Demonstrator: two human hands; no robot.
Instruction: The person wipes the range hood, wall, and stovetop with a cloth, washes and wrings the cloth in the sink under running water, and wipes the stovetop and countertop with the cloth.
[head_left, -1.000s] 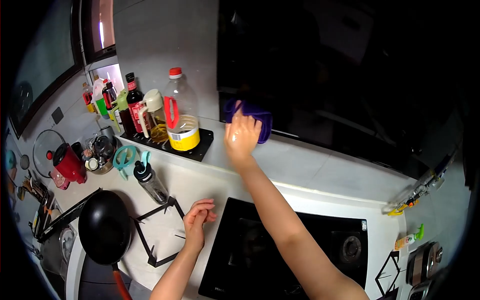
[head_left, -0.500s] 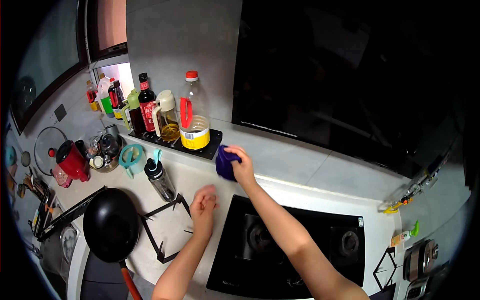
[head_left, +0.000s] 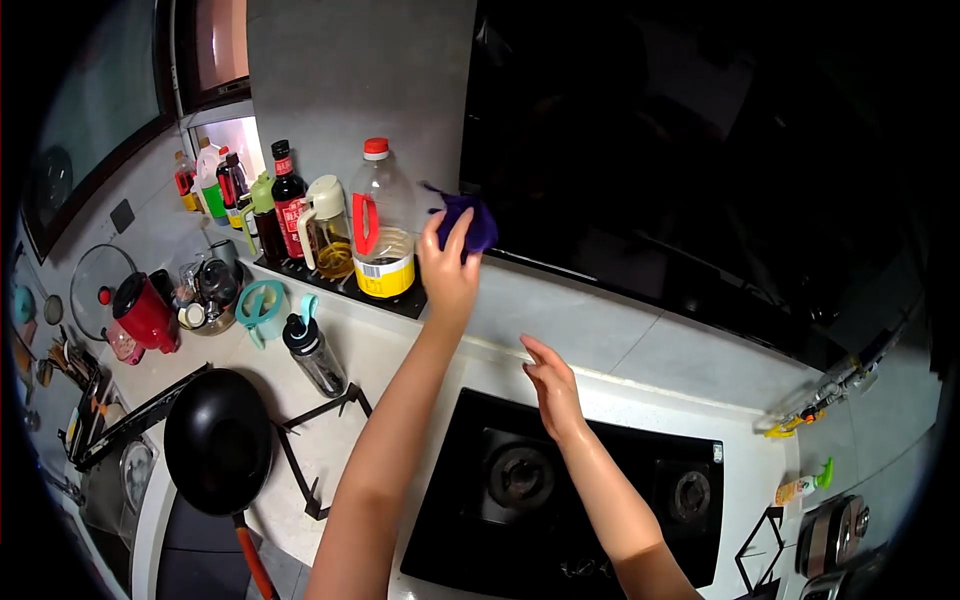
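My left hand [head_left: 449, 272] is raised to the wall, its fingers closed on a purple cloth [head_left: 475, 228]. The cloth lies bunched at the left edge of the dark glossy panel [head_left: 640, 170], just right of a large oil bottle [head_left: 385, 245] with a red cap and red handle. Whether the cloth presses on the panel or the tile, I cannot tell. Lower down, my right hand [head_left: 556, 388] hovers above the back of the black gas hob [head_left: 600, 460], fingers apart and holding nothing.
Sauce bottles and an oil jug [head_left: 328, 225] stand on a black tray [head_left: 405, 303] along the ledge. A water bottle [head_left: 315, 355], a wok [head_left: 220, 440] and a pan support [head_left: 310, 480] occupy the left counter. At right stands a spray bottle [head_left: 803, 485].
The purple cloth has passed from my right hand to my left and moved up the wall. My left hand has risen; my right hand has moved down and right, now opened.
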